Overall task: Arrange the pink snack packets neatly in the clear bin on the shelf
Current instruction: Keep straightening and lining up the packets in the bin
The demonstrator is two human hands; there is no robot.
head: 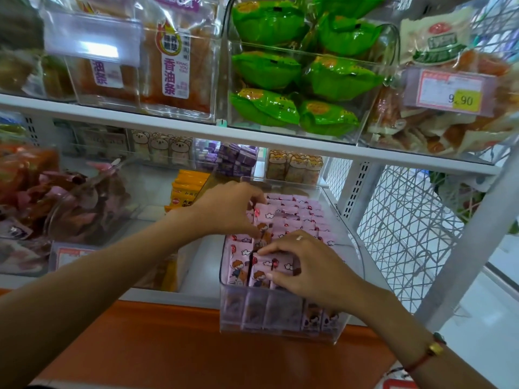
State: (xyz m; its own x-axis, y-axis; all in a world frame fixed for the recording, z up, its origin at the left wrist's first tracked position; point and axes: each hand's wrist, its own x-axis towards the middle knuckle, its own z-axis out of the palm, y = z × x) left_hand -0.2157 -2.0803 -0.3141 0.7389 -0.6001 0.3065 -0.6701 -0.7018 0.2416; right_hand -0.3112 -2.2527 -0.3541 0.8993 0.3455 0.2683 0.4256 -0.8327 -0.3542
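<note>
The bin (283,318) sits on the lower shelf (168,297), right of centre, its near end jutting over the orange ledge (168,346). It is already nearly full of pink packets (297,211): the far rows stand on edge in tidy lines, and a near row shows through the front wall. The work left looks small, mostly in the middle, where a few packets lean or sit crooked with a dark gap between them.

The left hand (227,209) reaches in from the left, fingers curled down among the middle packets, seemingly pinching one by its top edge. The right hand (306,265) lies over the near rows, fingertips bent onto the packet tops, pressing or nudging them; whether it actually grips one I cannot tell.

The shelf is white metal, with a wire mesh panel (407,234) at the right end. Left of the bin are orange packs (188,186) and a bin of brownish snacks. The upper shelf carries clear bins of green packets (295,71) and a price tag (449,91).
</note>
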